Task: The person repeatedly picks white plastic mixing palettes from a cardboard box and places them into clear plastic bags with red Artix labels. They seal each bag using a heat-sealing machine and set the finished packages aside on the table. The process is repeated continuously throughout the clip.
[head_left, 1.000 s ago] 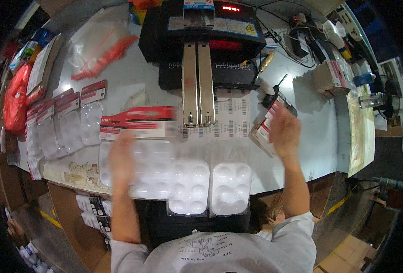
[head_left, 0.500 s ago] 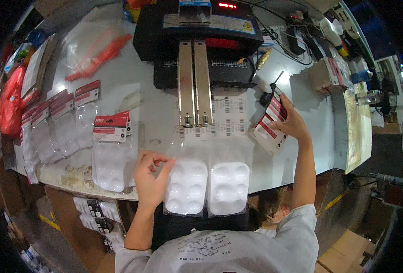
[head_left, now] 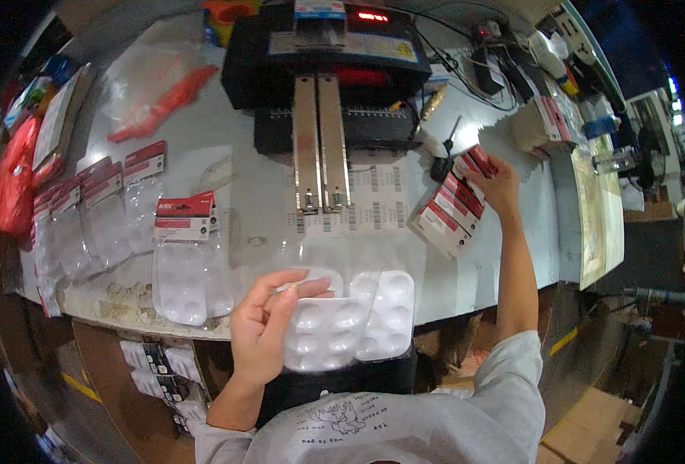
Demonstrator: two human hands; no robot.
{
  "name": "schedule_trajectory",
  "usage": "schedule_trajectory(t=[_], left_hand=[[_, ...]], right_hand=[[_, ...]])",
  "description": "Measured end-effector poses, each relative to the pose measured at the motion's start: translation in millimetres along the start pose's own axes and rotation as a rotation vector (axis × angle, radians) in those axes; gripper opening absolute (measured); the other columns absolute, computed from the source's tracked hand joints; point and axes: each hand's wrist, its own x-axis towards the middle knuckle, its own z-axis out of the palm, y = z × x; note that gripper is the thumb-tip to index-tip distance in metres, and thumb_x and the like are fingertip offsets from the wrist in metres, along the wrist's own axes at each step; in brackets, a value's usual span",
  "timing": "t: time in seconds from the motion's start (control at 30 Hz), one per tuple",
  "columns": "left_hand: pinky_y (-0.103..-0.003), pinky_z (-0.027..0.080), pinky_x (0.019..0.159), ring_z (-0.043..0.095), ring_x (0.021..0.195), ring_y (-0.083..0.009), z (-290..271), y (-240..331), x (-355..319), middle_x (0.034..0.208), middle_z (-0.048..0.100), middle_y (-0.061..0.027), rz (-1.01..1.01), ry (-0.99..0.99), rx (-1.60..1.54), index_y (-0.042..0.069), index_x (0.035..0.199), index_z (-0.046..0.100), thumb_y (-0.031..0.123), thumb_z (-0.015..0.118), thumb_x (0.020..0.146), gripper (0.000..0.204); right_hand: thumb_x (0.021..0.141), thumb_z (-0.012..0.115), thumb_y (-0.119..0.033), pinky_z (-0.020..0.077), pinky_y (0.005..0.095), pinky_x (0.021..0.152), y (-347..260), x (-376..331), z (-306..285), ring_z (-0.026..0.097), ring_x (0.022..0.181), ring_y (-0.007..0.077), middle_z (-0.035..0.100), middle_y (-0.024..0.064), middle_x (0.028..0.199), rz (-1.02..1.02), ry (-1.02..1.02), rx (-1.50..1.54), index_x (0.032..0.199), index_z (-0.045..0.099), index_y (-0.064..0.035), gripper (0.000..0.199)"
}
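Observation:
My left hand (head_left: 261,329) pinches the top edge of a clear bag holding a white palette (head_left: 323,340) with round wells, tilted up in front of me. Part of another white palette shows behind its fingers. A similar bagged palette (head_left: 387,313) lies to the right at the table's front edge. Over on the right, my right hand (head_left: 499,184) has a red and white header card (head_left: 478,162) between thumb and fingers. Below it, more header cards (head_left: 449,216) lie fanned out on the table, beside a black tool with a thin shaft (head_left: 443,164).
A black machine (head_left: 323,58) with two metal rails (head_left: 319,143) stands at the back, over printed barcode sheets (head_left: 381,216). Bagged palettes with red header cards (head_left: 184,216) lie to the left. A stack of cards (head_left: 540,127) and cables (head_left: 458,66) are at the right.
My left hand has moved slightly right and lifted the near palette's bag, tilting it. My right hand has moved up, drawing one card away from the fanned cards.

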Motion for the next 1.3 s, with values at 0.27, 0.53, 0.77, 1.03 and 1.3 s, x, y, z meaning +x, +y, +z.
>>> schedule_trajectory(t=[0.27,0.53,0.77,1.03,1.3], left_hand=[[-0.020,0.045,0.076,0.059,0.083,-0.0074,7.5,-0.9,-3.0,0.094,0.068,-0.0072,-0.070,-0.054,0.213,-0.004,0.106,0.060,0.015,0.050,0.092,0.025],[-0.021,0.037,0.052,0.045,0.058,-0.0038,7.2,-1.3,-7.5,0.064,0.057,-0.0019,0.044,0.046,0.393,0.000,0.091,0.063,0.012,0.058,0.088,0.014],[-0.020,0.037,0.053,0.044,0.059,-0.0031,2.7,-0.7,-7.8,0.064,0.057,0.0002,0.055,0.041,0.502,-0.002,0.088,0.063,0.013,0.058,0.088,0.016],[-0.019,0.037,0.058,0.044,0.066,-0.0031,-13.9,-20.5,2.4,0.072,0.057,0.0035,0.085,0.321,0.257,-0.004,0.089,0.063,0.015,0.054,0.091,0.021],[-0.028,0.039,0.060,0.048,0.062,-0.0168,-14.7,-18.8,19.8,0.066,0.052,-0.0119,-0.088,0.251,0.733,-0.002,0.082,0.051,0.024,0.045,0.095,0.029]], right_hand=[[0.064,0.080,-0.027,0.0461,0.0237,0.052,-134.8,-136.6,-28.3,0.059,0.057,0.0108,0.064,0.0064,0.069,-0.420,-0.257,0.442,0.085,0.065,-0.0033,0.035],[0.067,0.079,-0.021,0.0379,0.0211,0.045,-167.7,-146.1,-3.2,0.050,0.048,0.0061,0.059,0.0040,0.057,-0.559,-0.344,0.475,0.073,0.064,0.0002,0.026],[0.071,0.075,-0.015,0.0388,0.0204,0.044,-160.0,-143.3,0.8,0.053,0.048,0.0075,0.060,0.0066,0.060,-0.595,-0.294,0.525,0.074,0.065,0.0017,0.020],[0.086,0.060,-0.013,0.0467,0.0204,0.047,-133.8,-147.1,-0.6,0.061,0.056,0.0098,0.064,0.0062,0.072,0.140,-1.040,0.843,0.086,0.066,0.0028,0.017],[0.089,0.054,-0.013,0.0498,0.0234,0.050,-132.5,-144.6,19.2,0.063,0.059,0.0147,0.062,0.0100,0.071,0.365,-1.065,1.061,0.083,0.059,0.0067,0.020]])
